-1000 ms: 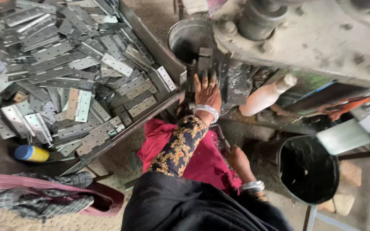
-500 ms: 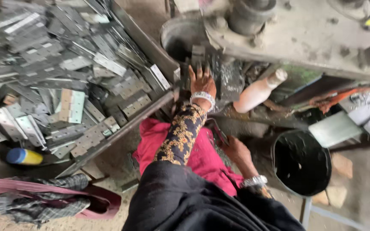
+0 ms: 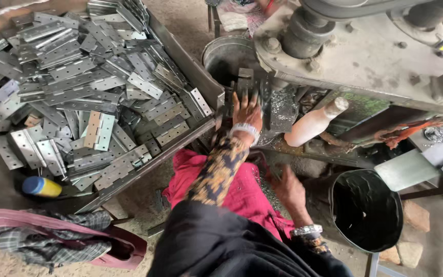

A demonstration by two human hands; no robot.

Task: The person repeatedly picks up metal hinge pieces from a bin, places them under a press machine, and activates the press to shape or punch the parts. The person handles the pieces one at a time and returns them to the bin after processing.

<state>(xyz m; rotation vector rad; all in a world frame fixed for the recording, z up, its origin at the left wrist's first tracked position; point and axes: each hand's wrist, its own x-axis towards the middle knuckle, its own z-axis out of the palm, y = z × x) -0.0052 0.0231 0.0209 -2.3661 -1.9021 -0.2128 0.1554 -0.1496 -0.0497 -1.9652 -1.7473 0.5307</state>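
Reaching forward, your left hand (image 3: 246,110) lies flat, fingers spread, on a dark metal piece (image 3: 245,82) at the front of the grey press machine (image 3: 385,56). That piece sits under the machine's overhang, just beside the rim of a round metal bucket (image 3: 226,54), and your palm covers most of it, so you cannot tell its full shape or whether the fingers grip anything; they look pressed down rather than curled. A pale bangle rings the wrist, and a patterned sleeve (image 3: 216,172) runs back over your pink lap cloth (image 3: 242,195).

Your right hand (image 3: 288,190) hangs low beside your knee, blurred, fingers loosely open and pointing down toward shiny metal scraps (image 3: 267,190) on the cloth. Whether it holds any of them is not clear.

Just right of the left hand, a pale, bottle-shaped handle (image 3: 311,125) slants up toward the machine. Below it stands a black bucket (image 3: 367,210), its inside too dark to read.

To your left, a long metal tray (image 3: 190,66) holds a heap of flat grey hinge plates (image 3: 78,97), which runs off the top and left edges of the view. Near its lower corner lies a yellow bottle with a blue cap (image 3: 41,186), partly tucked under the tray edge, and a checked cloth (image 3: 42,241) rests on a pink bag (image 3: 124,249).
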